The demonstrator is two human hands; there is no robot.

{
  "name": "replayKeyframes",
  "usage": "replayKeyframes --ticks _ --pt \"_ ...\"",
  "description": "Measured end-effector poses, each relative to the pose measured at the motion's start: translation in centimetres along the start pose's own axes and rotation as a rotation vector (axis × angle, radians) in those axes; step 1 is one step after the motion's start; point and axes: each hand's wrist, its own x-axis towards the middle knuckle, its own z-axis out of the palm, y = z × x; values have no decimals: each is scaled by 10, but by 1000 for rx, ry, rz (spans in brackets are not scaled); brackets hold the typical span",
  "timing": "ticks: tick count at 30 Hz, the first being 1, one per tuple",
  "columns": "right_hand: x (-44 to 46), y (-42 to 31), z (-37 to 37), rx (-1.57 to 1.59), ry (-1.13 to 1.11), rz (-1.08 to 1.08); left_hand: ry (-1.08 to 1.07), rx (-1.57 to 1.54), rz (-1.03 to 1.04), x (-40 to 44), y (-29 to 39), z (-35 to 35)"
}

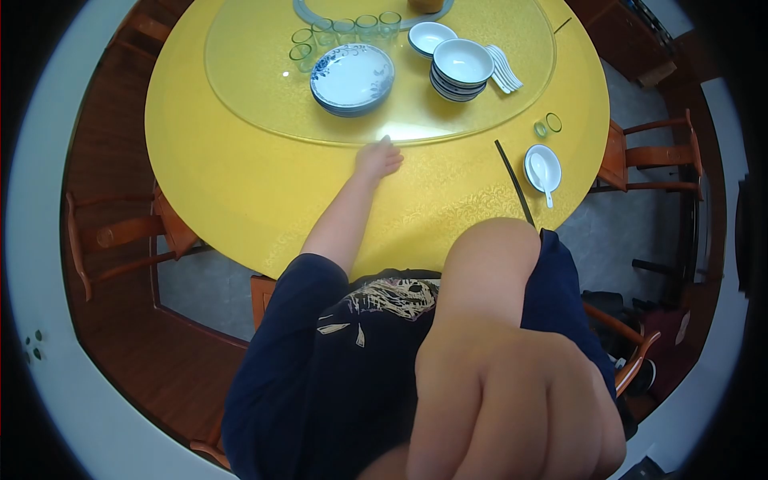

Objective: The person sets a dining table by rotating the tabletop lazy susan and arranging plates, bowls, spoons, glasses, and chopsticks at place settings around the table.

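Note:
My left hand point(378, 158) rests on the yellow tablecloth point(304, 184), with its fingertips at the near rim of the glass turntable point(264, 120). Its fingers are loosely bent and slightly apart, and nothing shows in them. My right hand point(516, 400) is raised close to the camera, large and a little blurred. Its fingers lie together and curl under; the fingertips are out of sight. Nearest to my left hand on the turntable is a stack of blue-flowered plates point(352, 78). A stack of white bowls point(463, 64) stands to its right.
Several drinking glasses point(344, 32), another bowl point(432, 37) and white spoons point(502, 70) share the turntable. At right on the cloth are a small dish with a spoon point(544, 170), black chopsticks point(512, 180) and two glasses point(554, 122). Wooden chairs point(120, 232) surround the table.

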Motion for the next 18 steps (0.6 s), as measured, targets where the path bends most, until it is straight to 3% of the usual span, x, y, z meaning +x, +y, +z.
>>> replayKeyframes --ticks 6,11,15,18 --pt "2 0 3 -39 44 -11 1 2 -4 -1 0 1" --pt "12 27 23 -156 238 -417 -9 7 0 0 -1 0" --pt "10 15 22 -110 206 -265 2 0 -4 -2 1 1" --pt "11 23 26 -133 264 -345 0 1 -3 -3 2 1"
